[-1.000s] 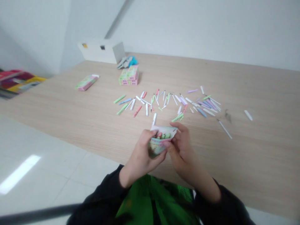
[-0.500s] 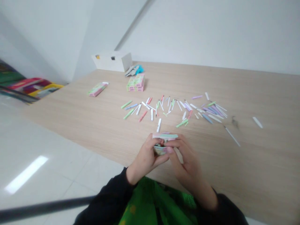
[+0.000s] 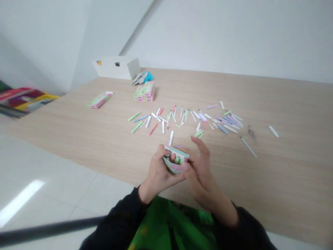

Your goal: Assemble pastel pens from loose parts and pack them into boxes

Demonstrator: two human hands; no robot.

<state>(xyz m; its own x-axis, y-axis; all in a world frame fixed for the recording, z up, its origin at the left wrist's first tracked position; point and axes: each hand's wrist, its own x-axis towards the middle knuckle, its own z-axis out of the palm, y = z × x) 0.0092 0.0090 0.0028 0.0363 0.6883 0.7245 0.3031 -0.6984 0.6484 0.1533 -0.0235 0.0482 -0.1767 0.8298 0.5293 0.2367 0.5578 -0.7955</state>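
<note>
Close to the table's front edge, my left hand (image 3: 157, 172) is wrapped round a small pink and green cardboard box (image 3: 174, 169). The box's open end is turned up toward me, and rounded red and green pen ends (image 3: 172, 157) show inside it. My right hand (image 3: 204, 175) grips the box's right side, its thumb at the near rim and some fingers behind. Its index finger is raised off the box. Just beyond the box lies a white pen (image 3: 171, 138); many coloured pens and thin white sticks (image 3: 231, 121) are strewn across the table.
Pink and green boxes are stacked (image 3: 144, 91) toward the back, and a similar flat box (image 3: 100, 100) lies farther left. Behind the stack are a crumpled grey and blue cloth-like item (image 3: 142, 78) and a white carton (image 3: 117, 68). A dark smudge (image 3: 251, 133) marks the right side.
My right hand's fingers have come away from the box's opening and the index finger has lifted. The box has tilted, and the pen ends inside now show. The view has shifted slightly.
</note>
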